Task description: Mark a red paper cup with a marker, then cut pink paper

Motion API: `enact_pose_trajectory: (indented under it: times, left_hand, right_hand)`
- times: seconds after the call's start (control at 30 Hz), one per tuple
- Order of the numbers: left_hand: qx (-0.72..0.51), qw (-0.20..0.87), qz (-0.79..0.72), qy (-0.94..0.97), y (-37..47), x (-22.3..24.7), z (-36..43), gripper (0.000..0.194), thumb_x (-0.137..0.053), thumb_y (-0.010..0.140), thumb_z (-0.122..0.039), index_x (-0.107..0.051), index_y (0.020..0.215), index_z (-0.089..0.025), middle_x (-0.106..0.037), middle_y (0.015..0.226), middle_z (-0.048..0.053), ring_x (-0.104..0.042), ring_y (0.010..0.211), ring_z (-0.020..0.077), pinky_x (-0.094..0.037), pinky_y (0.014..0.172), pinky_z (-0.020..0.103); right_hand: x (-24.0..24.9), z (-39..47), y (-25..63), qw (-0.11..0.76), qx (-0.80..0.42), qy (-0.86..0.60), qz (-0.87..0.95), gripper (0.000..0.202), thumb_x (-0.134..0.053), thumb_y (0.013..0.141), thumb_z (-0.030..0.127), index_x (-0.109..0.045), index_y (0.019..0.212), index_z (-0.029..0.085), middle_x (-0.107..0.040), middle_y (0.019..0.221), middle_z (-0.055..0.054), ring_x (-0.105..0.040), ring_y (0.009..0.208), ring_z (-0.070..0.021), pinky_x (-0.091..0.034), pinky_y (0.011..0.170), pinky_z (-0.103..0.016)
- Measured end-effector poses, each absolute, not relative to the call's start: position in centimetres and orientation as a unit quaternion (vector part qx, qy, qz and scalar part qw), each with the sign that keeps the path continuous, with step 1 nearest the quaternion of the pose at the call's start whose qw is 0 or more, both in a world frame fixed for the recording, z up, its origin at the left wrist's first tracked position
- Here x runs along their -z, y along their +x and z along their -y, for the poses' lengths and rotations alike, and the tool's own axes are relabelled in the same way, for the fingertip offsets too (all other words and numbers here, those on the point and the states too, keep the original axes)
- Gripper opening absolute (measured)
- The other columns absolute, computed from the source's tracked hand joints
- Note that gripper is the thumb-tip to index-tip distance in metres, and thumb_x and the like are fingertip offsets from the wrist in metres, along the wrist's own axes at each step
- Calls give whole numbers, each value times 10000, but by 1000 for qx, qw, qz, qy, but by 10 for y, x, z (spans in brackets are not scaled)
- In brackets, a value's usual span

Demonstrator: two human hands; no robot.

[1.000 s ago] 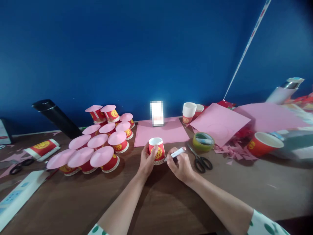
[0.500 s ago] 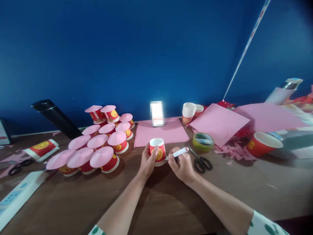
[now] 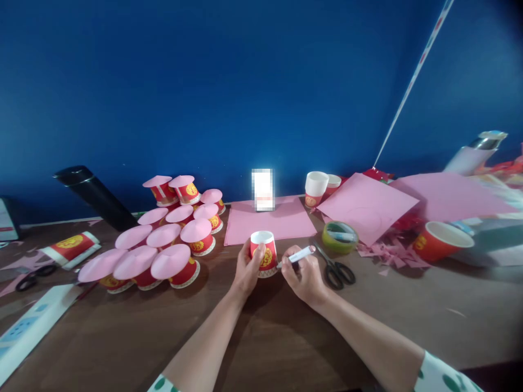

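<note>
A red paper cup (image 3: 267,257) with a gold emblem and a white top stands in front of me. My left hand (image 3: 248,268) is wrapped round its left side, thumb on the front. In my right hand (image 3: 303,277) is a white marker pen (image 3: 301,254), its tip at the lower right edge of the cup. Whether the tip touches the cup I cannot tell. Black-handled scissors (image 3: 340,274) lie just right of my right hand, beside a roll of yellow-green tape (image 3: 340,237) with a small pale object inside it.
Several red cups with pink paper cone tops (image 3: 170,261) stand in rows at left, near a black flask (image 3: 96,197) and a white power strip (image 3: 35,326). Pink sheets (image 3: 269,220) lie behind. White-topped cups (image 3: 316,188), pink scraps (image 3: 394,255) and a tilted red cup (image 3: 441,240) are at right.
</note>
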State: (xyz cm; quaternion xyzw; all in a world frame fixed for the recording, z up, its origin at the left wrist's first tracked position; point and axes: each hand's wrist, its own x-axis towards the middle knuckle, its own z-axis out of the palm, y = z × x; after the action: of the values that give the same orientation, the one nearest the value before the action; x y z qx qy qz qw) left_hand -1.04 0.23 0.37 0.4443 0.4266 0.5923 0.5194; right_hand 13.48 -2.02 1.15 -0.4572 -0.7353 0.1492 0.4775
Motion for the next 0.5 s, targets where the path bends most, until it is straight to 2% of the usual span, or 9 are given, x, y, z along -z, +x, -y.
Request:
enact_pose_trajectory:
  times: [0.17, 0.3, 0.4, 0.5]
  left_hand:
    - [-618, 543, -414, 391, -12, 4, -7, 311, -592, 729, -441, -570, 852, -157, -595, 675, -5, -553, 595, 118, -438, 591, 233]
    - [-632, 588, -370, 343, -13, 4, -10, 323, -574, 740, -459, -564, 878, -167, -626, 762, 15, -596, 704, 149, -461, 674, 269]
    - [-646, 613, -343, 299, -14, 1, -12, 335, -565, 747, -462, -567, 902, -166, -640, 901, 48, -597, 866, 182, -458, 761, 287]
    - [-640, 645, -308, 283, -17, 1, -14, 355, -533, 771, -465, -569, 944, -157, -637, 952, 61, -583, 932, 201, -456, 792, 312]
  right_hand:
    - [-11, 18, 136, 546, -168, -469, 674, 152, -426, 838, 229, -483, 704, 186, -497, 564, 25, -463, 489, -100, -393, 517, -210]
    - [-9, 13, 135, 572, -211, -457, 648, 139, -411, 871, 241, -530, 895, 174, -550, 677, -4, -520, 567, -115, -445, 571, -225]
    - [-5, 8, 133, 558, -203, -451, 666, 209, -417, 872, 238, -546, 1024, 174, -621, 869, -65, -602, 745, -157, -487, 676, -259]
    - [1, 4, 131, 526, -168, -462, 694, 233, -435, 860, 217, -550, 1062, 190, -621, 1029, -92, -601, 929, -196, -480, 803, -308]
